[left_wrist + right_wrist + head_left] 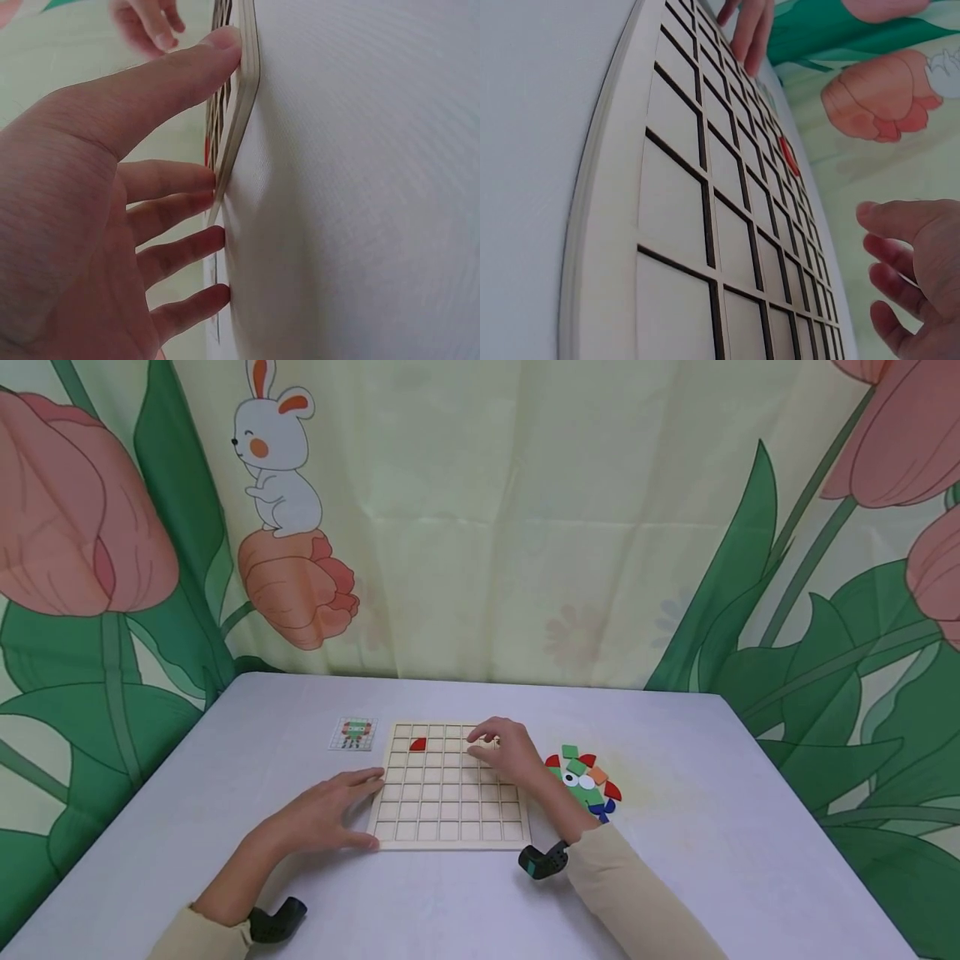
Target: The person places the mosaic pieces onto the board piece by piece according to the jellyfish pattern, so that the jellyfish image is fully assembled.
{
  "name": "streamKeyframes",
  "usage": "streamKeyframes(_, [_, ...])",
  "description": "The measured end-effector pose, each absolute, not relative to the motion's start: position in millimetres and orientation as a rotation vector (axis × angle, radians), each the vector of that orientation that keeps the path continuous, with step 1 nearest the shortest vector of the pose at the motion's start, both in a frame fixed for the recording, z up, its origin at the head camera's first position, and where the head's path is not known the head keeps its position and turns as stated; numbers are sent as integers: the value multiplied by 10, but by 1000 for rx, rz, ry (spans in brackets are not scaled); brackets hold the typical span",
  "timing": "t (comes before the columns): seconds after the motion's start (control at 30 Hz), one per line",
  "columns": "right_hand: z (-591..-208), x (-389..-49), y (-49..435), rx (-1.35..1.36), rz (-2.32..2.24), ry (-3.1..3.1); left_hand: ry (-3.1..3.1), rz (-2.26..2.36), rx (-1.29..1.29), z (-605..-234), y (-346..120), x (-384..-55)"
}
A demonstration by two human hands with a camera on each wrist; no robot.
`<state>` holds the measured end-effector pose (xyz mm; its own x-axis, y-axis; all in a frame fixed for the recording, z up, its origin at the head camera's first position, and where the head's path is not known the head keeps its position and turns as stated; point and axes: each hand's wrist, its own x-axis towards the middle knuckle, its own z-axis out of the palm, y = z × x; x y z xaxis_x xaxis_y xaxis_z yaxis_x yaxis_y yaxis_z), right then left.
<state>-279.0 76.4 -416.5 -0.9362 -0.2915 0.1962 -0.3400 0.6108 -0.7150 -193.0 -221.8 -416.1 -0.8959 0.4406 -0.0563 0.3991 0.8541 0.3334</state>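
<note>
A pale wooden grid board [427, 811] lies on the table, with one red quarter-round piece [418, 744] in a cell near its far left corner. My left hand [330, 810] rests against the board's left side, thumb at the near corner and fingers fairly straight along the edge. In the left wrist view the thumb [222, 46] touches the board's rim. Over the far right part of the board hovers my right hand [512, 752], its fingers loosely bent. Nothing shows between those fingers in the right wrist view, where the hand [922, 274] is partly cut off.
Right of the board lies a pile of colored pieces [587, 793]: green, red, orange and blue shapes, with white eye-like rounds. A small picture card [353, 734] lies beyond the board's left side. A printed curtain [465, 593] hangs behind the white-covered table [720, 860].
</note>
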Motion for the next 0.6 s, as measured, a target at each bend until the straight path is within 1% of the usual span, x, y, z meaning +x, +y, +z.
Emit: streamKeyframes(0.6, [-4128, -2752, 1090, 468, 1149, -2754, 2908, 476, 696, -4172, -2230, -1929])
